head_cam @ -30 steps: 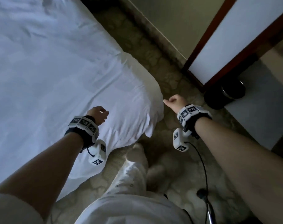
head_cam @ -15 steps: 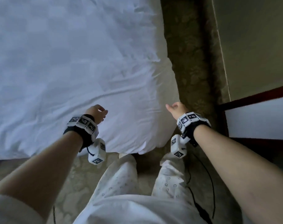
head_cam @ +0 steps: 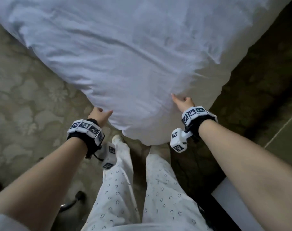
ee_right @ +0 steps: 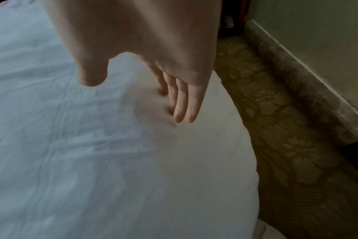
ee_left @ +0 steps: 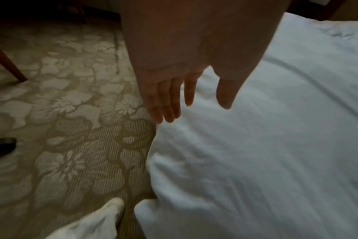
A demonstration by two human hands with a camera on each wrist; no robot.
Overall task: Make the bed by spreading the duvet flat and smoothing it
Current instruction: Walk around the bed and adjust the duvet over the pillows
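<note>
The white duvet [head_cam: 125, 55] is spread over the bed, with its near corner hanging down toward the patterned carpet [head_cam: 25, 97], right in front of the person's legs. Both hands are set at that corner: the left hand [head_cam: 98, 115] is laid at the left edge with its fingers [ee_left: 168, 103] straight and nothing grasped, and the right hand [head_cam: 183, 102] is placed on the cloth nearer the right edge, its fingers [ee_right: 180, 103] extended and seemingly pressed into the fabric, with nothing gripped. The step in hand is judged to be the smoothing of this corner. It is best done with flat palms swept outward and downward from the middle toward the two edges, so that the long creases [head_cam: 142, 52] running across the surface are carried off the side rather than bunched at the tip. Light, even pressure is advised, since a soft filled cover is easily dragged out of square. The head of the bed is cut off at the top of the head view. Whether the left fingertips actually touch the cloth cannot be told. The room is dim, the right wrist view is blurred, and a dark object [ee_left: 2, 143] on the floor cannot be identified.
</note>
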